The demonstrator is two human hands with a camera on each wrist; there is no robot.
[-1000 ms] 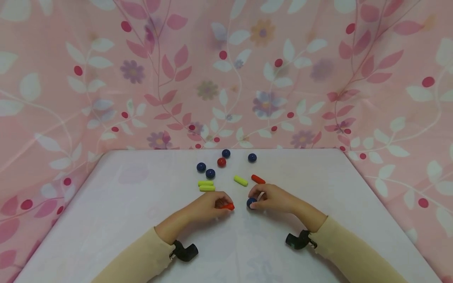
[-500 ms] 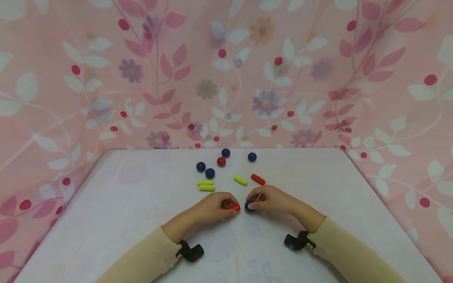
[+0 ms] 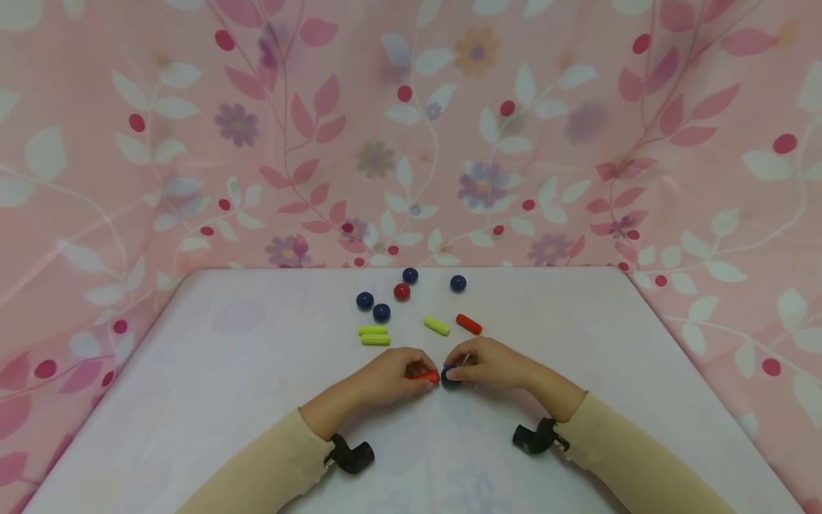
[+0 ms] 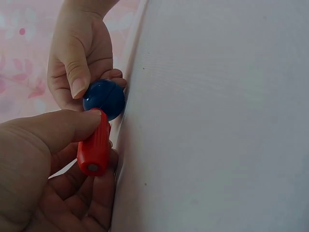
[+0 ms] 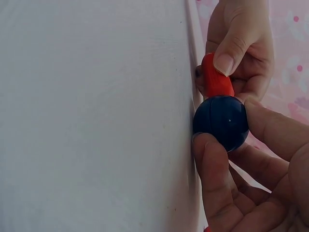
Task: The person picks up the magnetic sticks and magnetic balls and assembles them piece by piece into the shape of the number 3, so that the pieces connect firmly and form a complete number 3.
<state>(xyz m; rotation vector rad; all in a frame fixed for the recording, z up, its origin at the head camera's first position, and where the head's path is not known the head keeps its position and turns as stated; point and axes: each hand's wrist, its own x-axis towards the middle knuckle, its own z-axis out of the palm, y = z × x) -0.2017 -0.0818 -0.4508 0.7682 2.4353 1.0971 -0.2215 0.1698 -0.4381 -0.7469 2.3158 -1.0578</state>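
Note:
In the head view my left hand (image 3: pixel 394 375) pinches a short red magnetic rod (image 3: pixel 425 376) between thumb and fingers. My right hand (image 3: pixel 491 363) grips a dark blue ball (image 3: pixel 449 378) close over the table. Seen from the left wrist, the rod (image 4: pixel 93 151) shows a silvery disc at its near end, and its far end is right at the blue ball (image 4: pixel 105 98). The right wrist view has thumb and fingers on either side of the ball (image 5: pixel 221 122), with the rod (image 5: pixel 217 77) lined up against it.
Beyond the hands lie another red rod (image 3: pixel 469 324), a yellow-green rod (image 3: pixel 437 326) and two more yellow-green rods (image 3: pixel 375 340) side by side. Several blue balls (image 3: pixel 458 283) and one red ball (image 3: pixel 402 291) are near the back of the white table (image 3: pixel 257 400). A floral curtain (image 3: pixel 411 143) hangs behind.
My left hand has moved right with the red rod, and my right hand slightly left with the blue ball. The gap between rod and ball has closed.

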